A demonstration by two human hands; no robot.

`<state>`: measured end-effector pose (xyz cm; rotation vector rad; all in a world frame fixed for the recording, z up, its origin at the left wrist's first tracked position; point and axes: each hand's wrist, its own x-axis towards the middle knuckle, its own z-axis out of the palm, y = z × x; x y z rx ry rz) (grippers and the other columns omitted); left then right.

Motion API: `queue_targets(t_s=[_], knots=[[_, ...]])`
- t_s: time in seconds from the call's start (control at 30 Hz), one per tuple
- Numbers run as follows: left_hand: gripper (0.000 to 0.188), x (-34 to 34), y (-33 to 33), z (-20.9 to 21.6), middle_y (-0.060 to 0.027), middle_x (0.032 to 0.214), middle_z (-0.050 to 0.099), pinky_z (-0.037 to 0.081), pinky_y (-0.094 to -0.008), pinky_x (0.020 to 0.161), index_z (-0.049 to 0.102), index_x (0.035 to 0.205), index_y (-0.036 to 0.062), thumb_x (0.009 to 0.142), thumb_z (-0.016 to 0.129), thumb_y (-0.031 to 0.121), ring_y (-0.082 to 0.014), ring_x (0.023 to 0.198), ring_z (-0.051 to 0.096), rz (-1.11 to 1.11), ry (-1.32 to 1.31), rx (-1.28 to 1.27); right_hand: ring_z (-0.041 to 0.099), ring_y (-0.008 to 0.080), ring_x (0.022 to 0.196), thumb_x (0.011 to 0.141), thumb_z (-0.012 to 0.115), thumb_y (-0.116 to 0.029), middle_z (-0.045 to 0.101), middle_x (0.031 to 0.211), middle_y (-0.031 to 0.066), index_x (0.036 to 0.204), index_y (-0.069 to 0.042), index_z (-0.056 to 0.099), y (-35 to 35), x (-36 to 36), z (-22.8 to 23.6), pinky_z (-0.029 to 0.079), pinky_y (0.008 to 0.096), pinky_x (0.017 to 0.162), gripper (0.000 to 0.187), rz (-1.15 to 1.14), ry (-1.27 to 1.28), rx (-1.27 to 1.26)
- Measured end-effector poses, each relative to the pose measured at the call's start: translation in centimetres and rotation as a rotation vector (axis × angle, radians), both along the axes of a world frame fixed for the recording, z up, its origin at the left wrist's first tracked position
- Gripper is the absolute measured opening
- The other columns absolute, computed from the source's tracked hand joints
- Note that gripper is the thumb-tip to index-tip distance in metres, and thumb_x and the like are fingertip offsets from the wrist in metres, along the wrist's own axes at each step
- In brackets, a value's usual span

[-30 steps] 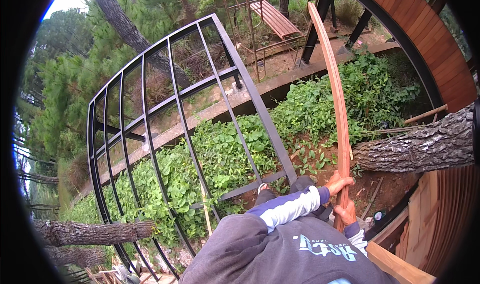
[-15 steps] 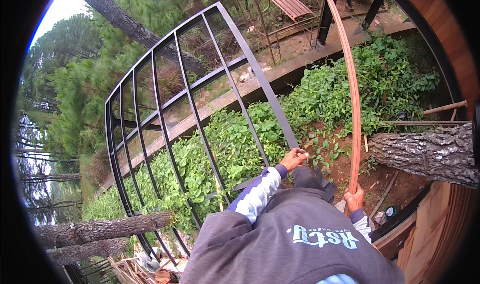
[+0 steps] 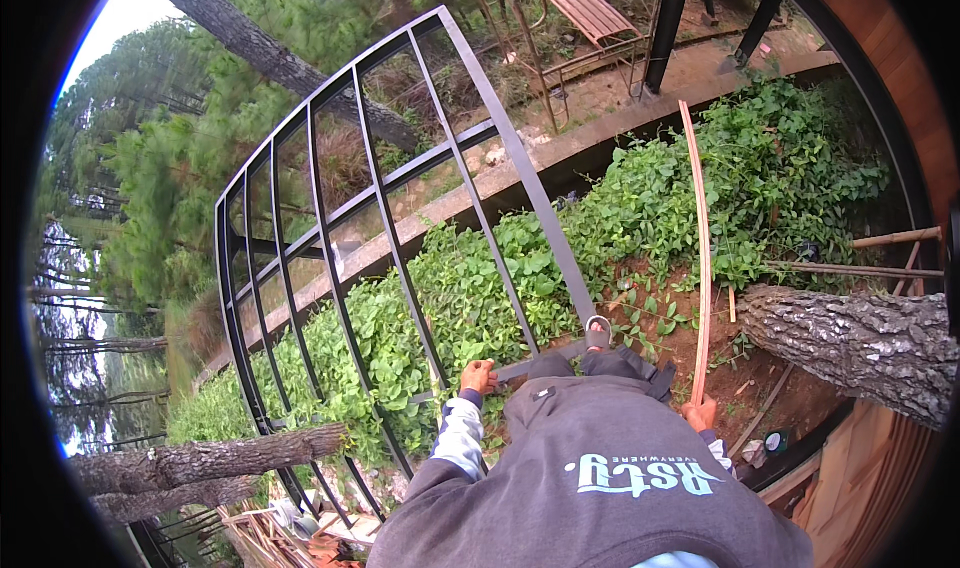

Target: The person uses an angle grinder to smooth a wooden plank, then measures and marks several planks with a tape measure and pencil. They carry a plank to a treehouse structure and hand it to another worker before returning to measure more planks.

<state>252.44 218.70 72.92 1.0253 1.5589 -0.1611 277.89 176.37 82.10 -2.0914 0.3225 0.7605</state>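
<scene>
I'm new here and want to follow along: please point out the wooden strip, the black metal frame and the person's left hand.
Wooden strip (image 3: 704, 258): head view, about midway along its length.
Black metal frame (image 3: 379, 188): head view, where two of its bars cross.
Left hand (image 3: 479, 376): head view, middle of the hand.

One left hand (image 3: 479, 377), one right hand (image 3: 701, 414) and one long wooden board (image 3: 705, 268) are seen. One black metal frame (image 3: 541, 218), one sandalled foot (image 3: 597, 336), one slatted platform (image 3: 581, 4) and two trunks (image 3: 220, 456) at lower left are counted.
</scene>
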Motion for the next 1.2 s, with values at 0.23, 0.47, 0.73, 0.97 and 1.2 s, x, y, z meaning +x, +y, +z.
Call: queue_targets(t_s=[0.23, 0.47, 0.73, 0.97, 1.2], knots=[[0.033, 2.2, -3.0, 0.7, -0.0079, 0.066, 0.057, 0.045, -0.0305, 0.042, 0.049, 0.102, 0.0041, 0.085, 0.064, 0.028, -0.0169, 0.047, 0.053, -0.007, -0.150, -0.082, 0.046, 0.0151, 0.041, 0.063, 0.060, -0.002, 0.050, 0.055, 0.0055, 0.074, 0.007, 0.055, 2.1, 2.2, 0.7, 0.036, 0.0347, 0.039, 0.014, -0.049, 0.125, -0.066], [0.033, 4.1, 1.8, -3.5, -0.0099, 0.072, 0.061, 0.049, -0.0336, 0.048, 0.052, 0.106, 0.0057, 0.088, 0.060, 0.032, -0.0208, 0.055, 0.060, 0.057, 0.024, -0.149, 0.056, 0.0182, 0.052, 0.064, 0.062, -0.004, 0.058, 0.060, 0.0113, 0.067, 0.007, 0.057, 3.5, 5.8, -2.8, 0.042, 0.0364, 0.046, 0.012, 0.045, 0.011, -0.051], [0.039, 12.0, 12.7, -4.5, -0.0135, 0.082, 0.066, 0.052, -0.0350, 0.052, 0.053, 0.110, 0.0038, 0.089, 0.056, 0.037, -0.0221, 0.063, 0.064, 0.117, -0.102, -0.067, 0.059, 0.0193, 0.058, 0.063, 0.063, -0.004, 0.062, 0.065, 0.0139, 0.077, 0.012, 0.062, 10.7, 13.5, -6.1, 0.046, 0.0370, 0.053, 0.021, 0.074, -0.054, -0.218], [0.045, 16.0, 22.9, -3.1, -0.0206, 0.095, 0.065, 0.054, -0.0438, 0.068, 0.048, 0.117, 0.0010, 0.089, 0.054, 0.036, -0.0308, 0.077, 0.067, 0.148, -0.062, -0.067, 0.055, 0.0194, 0.048, 0.062, 0.063, -0.006, 0.056, 0.054, 0.0108, 0.065, 0.007, 0.059, 22.1, 21.8, -2.6, 0.040, 0.0364, 0.044, 0.014, 0.109, 0.036, -0.193], [0.038, 20.3, 29.9, -1.4, -0.0130, 0.083, 0.065, 0.053, -0.0329, 0.051, 0.052, 0.111, 0.0045, 0.089, 0.058, 0.035, -0.0231, 0.066, 0.066, 0.181, -0.134, 0.048, 0.058, 0.0187, 0.052, 0.064, 0.065, -0.009, 0.060, 0.058, 0.0120, 0.068, 0.008, 0.062, 29.2, 25.5, -4.3, 0.043, 0.0381, 0.048, 0.018, 0.140, 0.051, -0.200]])
